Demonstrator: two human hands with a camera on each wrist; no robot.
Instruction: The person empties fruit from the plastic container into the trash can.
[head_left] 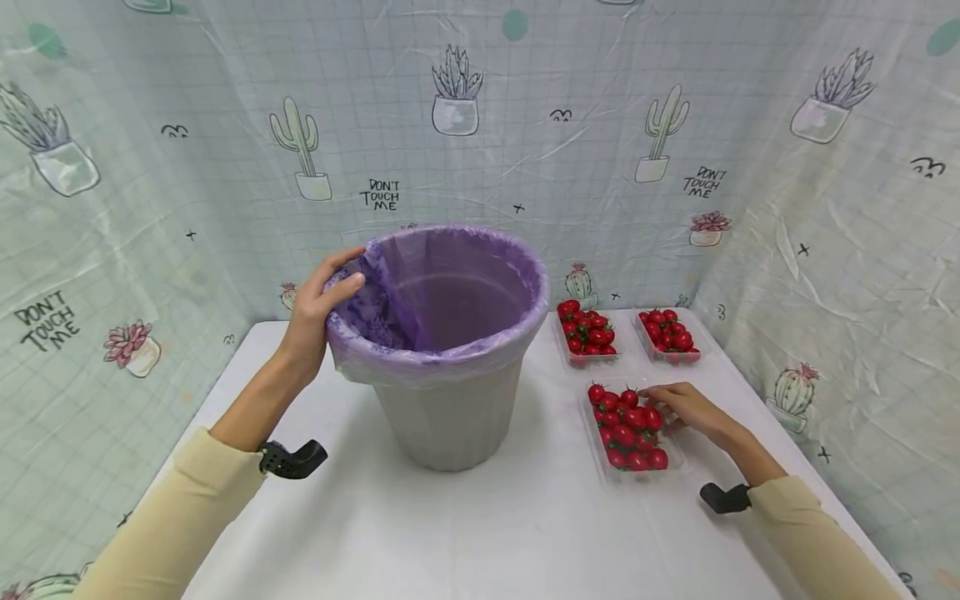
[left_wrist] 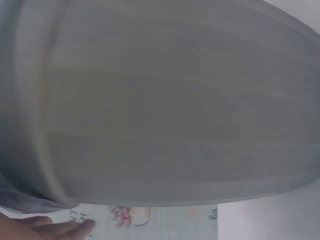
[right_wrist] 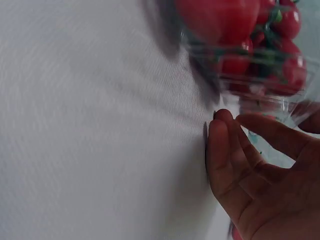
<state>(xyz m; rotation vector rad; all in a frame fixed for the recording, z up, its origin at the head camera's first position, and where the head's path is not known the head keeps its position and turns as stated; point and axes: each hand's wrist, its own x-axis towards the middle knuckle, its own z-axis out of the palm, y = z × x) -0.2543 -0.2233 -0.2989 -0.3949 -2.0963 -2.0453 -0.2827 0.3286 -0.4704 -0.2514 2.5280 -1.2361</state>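
A grey bin (head_left: pixel 452 425) stands on the table, lined with a purple patterned bag (head_left: pixel 472 283) folded out over its rim. My left hand (head_left: pixel 311 312) holds the bin's left rim through the bag, thumb over the edge. In the left wrist view the bin's ribbed side fills most of the picture, and only a few fingers show. At the right, my right hand (head_left: pixel 686 408) lies beside a clear plastic box of cherry tomatoes (head_left: pixel 630 429), loosely bent fingers at its far right corner. In the right wrist view, fingertips are close to the box wall and the tabletop.
Behind the near box stand two more clear boxes of cherry tomatoes, one (head_left: pixel 588 333) beside the bin and one (head_left: pixel 669 335) farther right. A white cloth (head_left: pixel 487 525) covers the table. Printed curtains (head_left: pixel 510 167) with cactus drawings enclose its back and sides.
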